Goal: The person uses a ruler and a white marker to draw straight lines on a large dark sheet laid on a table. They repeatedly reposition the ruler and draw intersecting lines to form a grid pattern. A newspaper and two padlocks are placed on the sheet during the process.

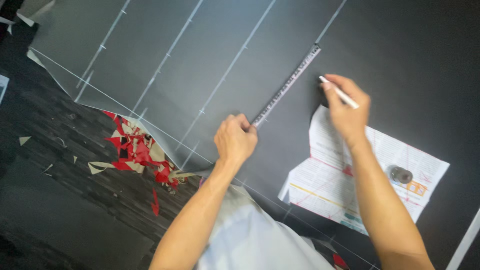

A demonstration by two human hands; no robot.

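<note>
Seen from a head-worn camera looking down, a person's two bare forearms reach away from the viewer over a large dark grey sheet of card or similar material (390, 45) spread on a dark wood-grain floor (55, 130).

Nearest the viewer, a pale grey-blue garment on the person's body (250, 235) fills the bottom centre. To its left, a heap of red, cream and black paper offcuts (137, 150) lies on the floor at the sheet's cut edge, with a few cream scraps scattered further left.

At lower right, a white printed paper with red and yellow lines (330, 175) lies creased on the sheet, partly under the right forearm. A small round dark metal object (401, 174), perhaps a weight or a tape roll, rests on it.

The left hand (235, 139) is curled closed, knuckles up, pressing on the near end of a long narrow steel ruler (287, 85) that runs diagonally up and to the right across the sheet. The right hand (346, 105) pinches a slim white marking pencil (340, 92), with its tip down at the sheet just to the right of the ruler's far half.

Beyond the hands, several pale parallel lines with small tick marks (225, 72) are already drawn across the sheet, and the ruler lies in line with one of them.

The step in hand looks like ruling or marking another line. The next move would seem to call for the ruler to be held firmly and the pencil brought against its edge.
</note>
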